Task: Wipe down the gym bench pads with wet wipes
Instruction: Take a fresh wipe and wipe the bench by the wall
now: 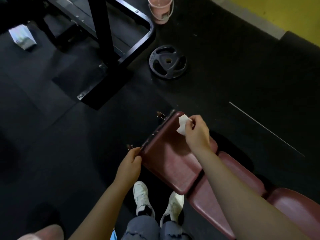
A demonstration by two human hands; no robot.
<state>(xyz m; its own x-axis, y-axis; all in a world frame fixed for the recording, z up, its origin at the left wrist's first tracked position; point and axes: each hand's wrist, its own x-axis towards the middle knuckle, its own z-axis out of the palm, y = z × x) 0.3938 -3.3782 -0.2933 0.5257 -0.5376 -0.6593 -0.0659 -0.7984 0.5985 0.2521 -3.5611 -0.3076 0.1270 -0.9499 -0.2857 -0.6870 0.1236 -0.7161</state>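
1. Wet wipe (183,124) — white, crumpled, pinched in the fingers (190,122) of the right hand (196,131), lying against the far corner of the dark red seat pad (170,161).
2. Right hand above that far corner, forearm stretched across the pad from the lower right.
3. Left hand (130,161) at the pad's near-left corner, fingers curled round the edge there, just beside the dark metal bracket (156,131) along the pad's end.
4. Seat pad tilted, with a faint sheen across its middle; longer back pad (242,170) in the same dark red running off to the lower right, a narrow gap between the two.
5. White sneakers (142,196) and blue jeans (143,227) directly below the pad, on the black rubber floor (52,135).
6. Further out on the floor — a black weight plate (167,61) lying flat, a black steel frame (107,40) to its left, a pink bucket (160,9) at the top edge beside the frame.
7. Small pale packet (22,38) on the floor at the upper left; yellow flooring (285,13) in the upper right corner.
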